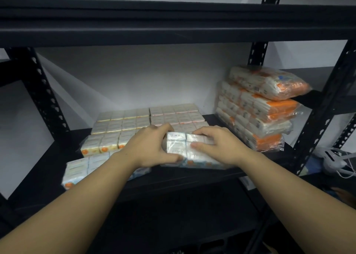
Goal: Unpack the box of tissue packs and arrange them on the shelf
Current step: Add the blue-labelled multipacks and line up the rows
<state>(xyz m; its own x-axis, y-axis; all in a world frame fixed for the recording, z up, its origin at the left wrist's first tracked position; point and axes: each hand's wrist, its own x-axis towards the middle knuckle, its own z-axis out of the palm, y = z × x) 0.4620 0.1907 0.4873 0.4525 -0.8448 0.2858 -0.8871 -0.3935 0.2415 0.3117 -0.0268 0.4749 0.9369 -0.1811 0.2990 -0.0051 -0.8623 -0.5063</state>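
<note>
Between my two hands, on the front part of the shelf board, sits the tissue pack I am placing, a clear-wrapped block of small packets. My left hand curls around its left end, fingers over the far top edge and thumb along the near side. My right hand grips the right end the same way, thumb pressed on the wrapping. I judge I hold both ends so the soft block stays square while it settles on the pack already lying under it, flush with the front row.

Just left of my left hand lies another pack with orange marks, and nearer me, under my left forearm, one with blue wrapping. Beyond my fingers two flat packs lie side by side against the wall, likely laid flat to build even layers. Right of my right hand, close by, a stack of bigger orange-and-white bundles rises in a leaning pile, its top bundle tilted.

Printing shows on the wrappers, but it is too blurred to read any brand or words.
</note>
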